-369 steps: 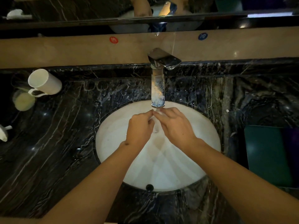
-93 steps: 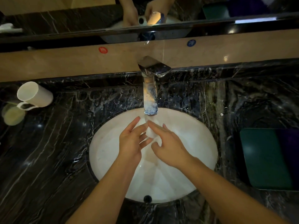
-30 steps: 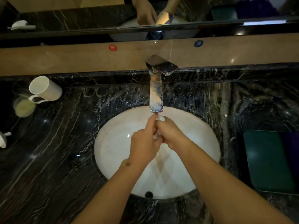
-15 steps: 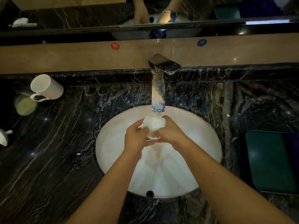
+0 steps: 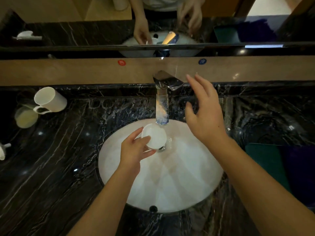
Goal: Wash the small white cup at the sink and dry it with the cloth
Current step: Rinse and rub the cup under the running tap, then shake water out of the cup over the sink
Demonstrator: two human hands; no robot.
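Observation:
My left hand (image 5: 134, 150) grips the small white cup (image 5: 154, 136) over the white sink basin (image 5: 170, 181), its mouth facing up just below the tap spout (image 5: 162, 109). My right hand (image 5: 204, 114) is raised with fingers spread, to the right of the spout and close to the chrome tap handle (image 5: 167, 80); it holds nothing. A folded dark green cloth (image 5: 265, 160) lies on the counter right of the basin, partly behind my right forearm.
A larger white mug (image 5: 49, 100) lies on its side at the counter's left, beside a pale glass (image 5: 25, 117). A small white object (image 5: 3, 150) sits at the far left edge. The black marble counter (image 5: 51, 167) surrounds the basin; a mirror runs behind.
My right hand has let go of the cup and risen toward the tap handle. My left hand alone now holds the cup, turned mouth-up under the spout.

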